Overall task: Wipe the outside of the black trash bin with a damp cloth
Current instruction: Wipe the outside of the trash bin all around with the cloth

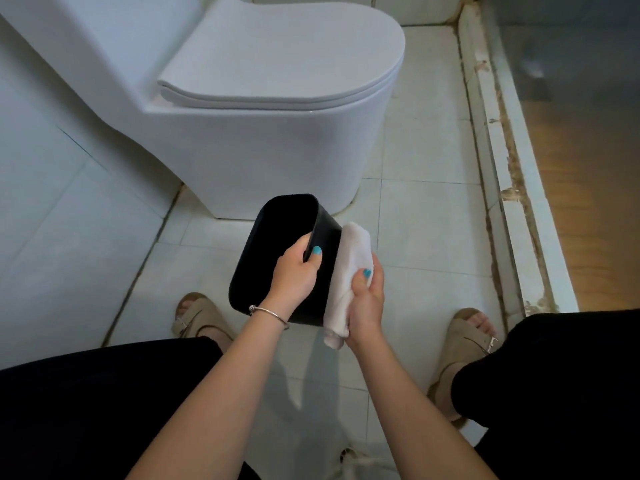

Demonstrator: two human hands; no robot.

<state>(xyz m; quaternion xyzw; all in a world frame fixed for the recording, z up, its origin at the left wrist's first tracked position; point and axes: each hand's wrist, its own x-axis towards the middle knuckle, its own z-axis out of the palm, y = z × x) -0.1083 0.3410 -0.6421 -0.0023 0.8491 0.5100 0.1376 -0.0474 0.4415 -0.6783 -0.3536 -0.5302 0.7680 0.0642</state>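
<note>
A: Where's the black trash bin (277,244) now?

B: Off the floor and tipped, with its open mouth turned up toward the camera, held in front of the person's knees. The left hand (294,271) grips its rim: thumb on the outer wall, the other fingers hooked inside, out of sight.

A: And the cloth?

B: The white cloth (349,275) is bunched into a roll and laid along the outer wall to the right of the left hand. The right hand (367,299) is wrapped round the roll's lower part, thumb on top, pressing it against the bin.

A: So which step is this?

B: I'd judge the wiping is under way on that one side wall. The other faces and the base show no sign either way.

A: What does the next move call for?

B: Probably a stroke along the wall while the left hand steadies the rim, then turning the bin to bring up a fresh face.

A: Anything around them?

B: A white toilet (263,109) beyond both hands, with pale floor tiles (426,237) below.
</note>
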